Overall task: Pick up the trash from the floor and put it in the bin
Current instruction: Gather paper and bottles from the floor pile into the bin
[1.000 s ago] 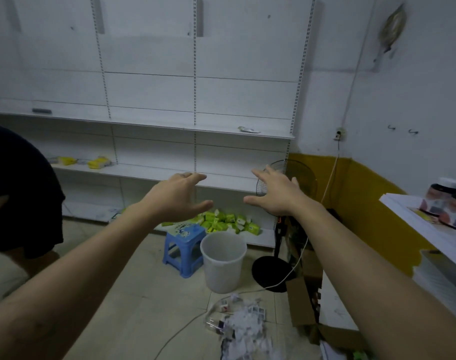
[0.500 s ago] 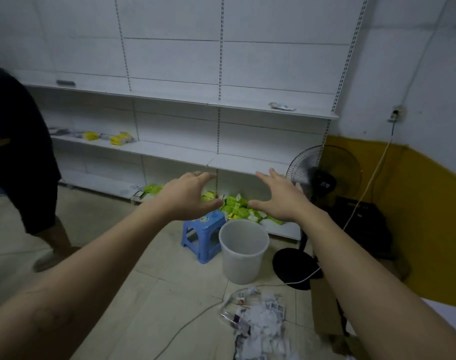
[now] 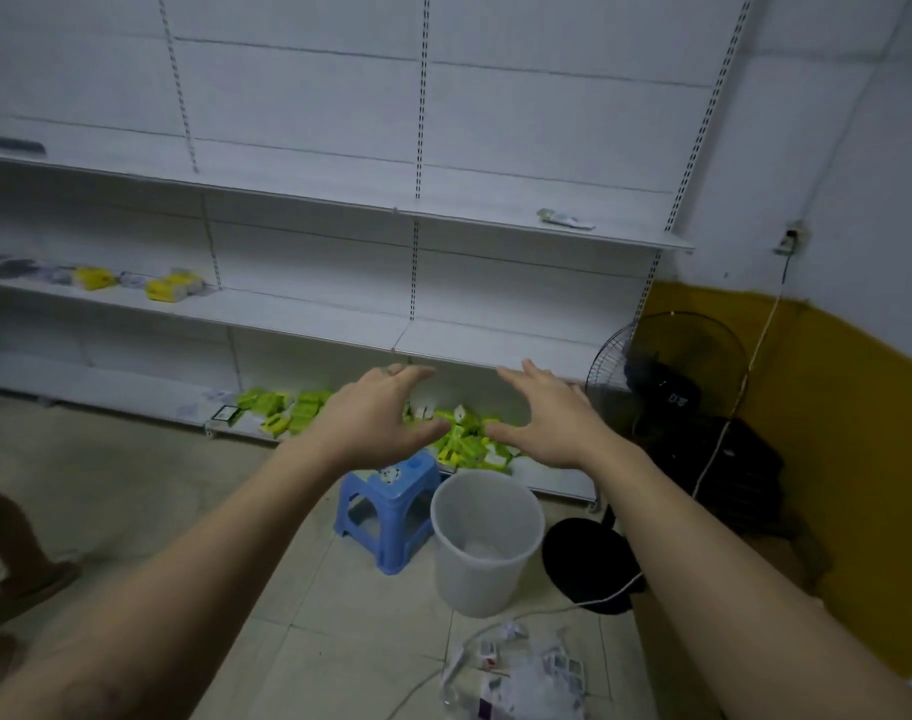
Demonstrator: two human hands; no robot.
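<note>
While both hands (image 3: 464, 415) hover spread and empty, the bin (image 3: 487, 543) stands upright beside scattered trash (image 3: 521, 678).

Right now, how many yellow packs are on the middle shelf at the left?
2. One yellow pack lies further left on the shelf; the other sits just right of it, near the upright. The blurred dark clutter at the far left could hide more.
</note>
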